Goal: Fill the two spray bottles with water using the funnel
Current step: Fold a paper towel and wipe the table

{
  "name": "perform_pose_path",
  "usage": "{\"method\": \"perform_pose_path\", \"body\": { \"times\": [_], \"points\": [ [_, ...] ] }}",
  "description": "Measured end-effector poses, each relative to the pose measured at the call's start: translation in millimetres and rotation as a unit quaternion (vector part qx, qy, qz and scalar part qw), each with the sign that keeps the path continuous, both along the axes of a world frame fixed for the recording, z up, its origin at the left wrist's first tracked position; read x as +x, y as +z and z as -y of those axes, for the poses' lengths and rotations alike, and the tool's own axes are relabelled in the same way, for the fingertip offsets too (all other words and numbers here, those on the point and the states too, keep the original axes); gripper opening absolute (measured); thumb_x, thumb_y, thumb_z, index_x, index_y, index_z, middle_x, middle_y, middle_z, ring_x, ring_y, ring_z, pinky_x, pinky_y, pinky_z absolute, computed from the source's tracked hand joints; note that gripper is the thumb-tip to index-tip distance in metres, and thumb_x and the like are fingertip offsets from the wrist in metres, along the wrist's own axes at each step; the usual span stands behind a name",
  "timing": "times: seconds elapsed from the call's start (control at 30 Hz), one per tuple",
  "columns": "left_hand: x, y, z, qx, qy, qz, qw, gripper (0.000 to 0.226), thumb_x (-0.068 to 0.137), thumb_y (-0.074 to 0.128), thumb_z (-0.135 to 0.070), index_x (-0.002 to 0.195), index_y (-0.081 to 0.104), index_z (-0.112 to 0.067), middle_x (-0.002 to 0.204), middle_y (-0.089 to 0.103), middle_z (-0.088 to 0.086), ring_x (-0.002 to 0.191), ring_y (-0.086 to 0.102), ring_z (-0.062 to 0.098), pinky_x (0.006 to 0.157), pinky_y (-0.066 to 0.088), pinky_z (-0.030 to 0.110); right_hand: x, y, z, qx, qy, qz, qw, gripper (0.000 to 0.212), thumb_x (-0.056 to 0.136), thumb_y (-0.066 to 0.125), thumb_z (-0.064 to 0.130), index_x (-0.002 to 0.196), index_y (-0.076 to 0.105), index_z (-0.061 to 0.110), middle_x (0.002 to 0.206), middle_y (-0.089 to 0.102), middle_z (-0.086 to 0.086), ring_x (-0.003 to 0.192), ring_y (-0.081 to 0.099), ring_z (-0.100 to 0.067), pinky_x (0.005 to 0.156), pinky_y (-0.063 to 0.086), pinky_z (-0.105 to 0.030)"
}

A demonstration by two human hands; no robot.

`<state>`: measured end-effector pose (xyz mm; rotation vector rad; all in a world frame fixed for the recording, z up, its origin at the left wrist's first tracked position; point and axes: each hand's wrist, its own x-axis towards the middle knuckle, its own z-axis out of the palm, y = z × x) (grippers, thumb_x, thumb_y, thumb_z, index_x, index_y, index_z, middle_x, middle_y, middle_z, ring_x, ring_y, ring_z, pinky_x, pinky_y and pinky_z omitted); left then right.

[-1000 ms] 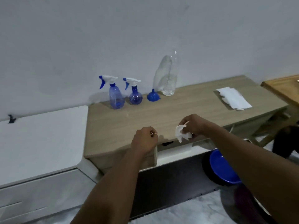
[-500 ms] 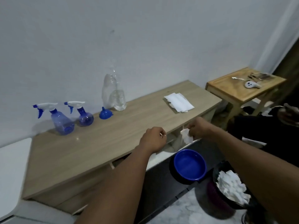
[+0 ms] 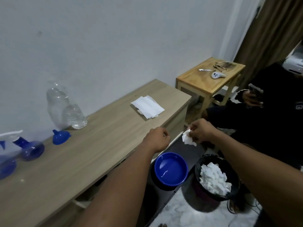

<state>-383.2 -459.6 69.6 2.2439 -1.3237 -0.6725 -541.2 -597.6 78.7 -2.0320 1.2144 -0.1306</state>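
Two blue spray bottles with white triggers stand at the far left of the wooden bench (image 3: 91, 154): a round one (image 3: 32, 149) and a taller one (image 3: 6, 164) cut off by the frame edge. A blue funnel (image 3: 60, 138) lies upside down beside them. A crumpled clear water bottle (image 3: 68, 110) with a little water leans at the wall. My left hand (image 3: 157, 140) is a closed fist over the bench's front edge, holding nothing visible. My right hand (image 3: 200, 132) pinches a crumpled white tissue (image 3: 188, 139) off the bench's right end, above the floor.
Folded white tissues (image 3: 147, 107) lie on the bench's right part. On the floor stand a blue basin (image 3: 170, 169) with a little water and a black bin (image 3: 216, 177) full of used tissues. A small wooden table (image 3: 209, 77) and a seated person (image 3: 262, 102) are at right.
My view has swung right, so the bottles slid to the left edge. Both hands moved right along the bench's front; the tissue now hangs above the floor near the bin.
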Motion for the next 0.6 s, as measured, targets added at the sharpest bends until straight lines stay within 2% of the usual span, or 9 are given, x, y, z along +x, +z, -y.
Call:
{"method": "perform_pose_path", "body": {
  "times": [0.07, 0.13, 0.27, 0.3, 0.37, 0.43, 0.53, 0.6],
  "points": [
    [0.5, -6.9, 22.2, 0.003, -0.016, -0.005, 1.000, 0.021, 0.091, 0.056, -0.025, 0.107, 0.069, -0.019, 0.100, 0.067, 0.000, 0.088, 0.062, 0.017, 0.078, 0.054, 0.035, -2.0, -5.6, 19.0, 0.005, -0.015, -0.012, 1.000, 0.004, 0.089, 0.071, 0.007, 0.087, 0.069, 0.005, 0.083, 0.071, -0.016, 0.068, 0.071, -0.021, 0.062, 0.062, -0.036],
    [-0.1, -14.0, 42.3, 0.019, -0.034, -0.006, 0.999, 0.020, 0.091, 0.056, -0.026, 0.104, 0.069, -0.020, 0.099, 0.068, 0.001, 0.087, 0.063, 0.017, 0.080, 0.056, 0.038, -4.6, -13.9, 36.4, 0.016, -0.030, -0.023, 0.999, 0.013, 0.088, 0.071, 0.005, 0.077, 0.066, 0.009, 0.078, 0.071, -0.016, 0.062, 0.070, -0.022, 0.055, 0.060, -0.032],
    [-3.3, -36.5, 78.9, 0.046, -0.048, -0.023, 0.998, 0.019, 0.087, 0.055, -0.029, 0.098, 0.069, -0.024, 0.093, 0.069, 0.001, 0.085, 0.065, 0.021, 0.081, 0.058, 0.042, -16.4, -38.5, 61.4, 0.015, -0.055, -0.043, 0.997, 0.016, 0.085, 0.067, 0.004, 0.070, 0.066, 0.008, 0.072, 0.069, -0.012, 0.057, 0.063, -0.016, 0.042, 0.044, -0.013],
    [-7.1, -43.0, 85.8, 0.054, -0.055, -0.029, 0.997, 0.018, 0.089, 0.055, -0.028, 0.098, 0.069, -0.023, 0.092, 0.070, 0.002, 0.085, 0.066, 0.021, 0.082, 0.058, 0.041, -21.0, -46.5, 66.6, 0.021, -0.059, -0.052, 0.997, 0.012, 0.084, 0.066, 0.004, 0.072, 0.068, 0.005, 0.074, 0.070, -0.012, 0.058, 0.063, -0.016, 0.041, 0.044, -0.013],
    [-16.0, -57.4, 98.2, 0.068, -0.069, -0.042, 0.994, 0.019, 0.091, 0.055, -0.025, 0.101, 0.070, -0.020, 0.096, 0.071, 0.003, 0.089, 0.066, 0.022, 0.085, 0.056, 0.040, -32.6, -65.3, 78.4, 0.046, -0.068, -0.054, 0.995, 0.009, 0.083, 0.065, 0.002, 0.082, 0.073, -0.002, 0.072, 0.070, -0.012, 0.057, 0.065, -0.018, 0.045, 0.054, -0.021],
    [-25.6, -72.3, 111.2, 0.082, -0.077, -0.056, 0.992, 0.020, 0.091, 0.055, -0.023, 0.103, 0.071, -0.018, 0.100, 0.071, 0.004, 0.095, 0.066, 0.023, 0.088, 0.054, 0.038, -43.4, -82.3, 89.6, 0.062, -0.077, -0.059, 0.993, 0.010, 0.083, 0.064, 0.001, 0.086, 0.073, 0.000, 0.068, 0.069, -0.011, 0.054, 0.064, -0.018, 0.046, 0.056, -0.026],
    [-41.0, -99.5, 130.8, 0.112, -0.076, -0.069, 0.988, 0.018, 0.089, 0.054, -0.023, 0.095, 0.071, -0.020, 0.097, 0.072, 0.007, 0.092, 0.067, 0.027, 0.086, 0.056, 0.040, -59.4, -111.5, 105.3, 0.079, -0.072, -0.078, 0.991, 0.009, 0.083, 0.062, 0.001, 0.086, 0.071, 0.003, 0.070, 0.071, -0.017, 0.053, 0.064, -0.020, 0.040, 0.050, -0.021],
    [-53.1, -122.1, 142.4, 0.145, -0.074, -0.083, 0.983, 0.017, 0.089, 0.054, -0.025, 0.093, 0.070, -0.019, 0.093, 0.072, 0.009, 0.089, 0.066, 0.028, 0.085, 0.056, 0.042, -73.7, -138.6, 116.1, 0.096, -0.068, -0.095, 0.989, 0.005, 0.082, 0.064, 0.002, 0.082, 0.069, 0.001, 0.068, 0.071, -0.014, 0.055, 0.067, -0.021, 0.043, 0.051, -0.022]
  ]
}}
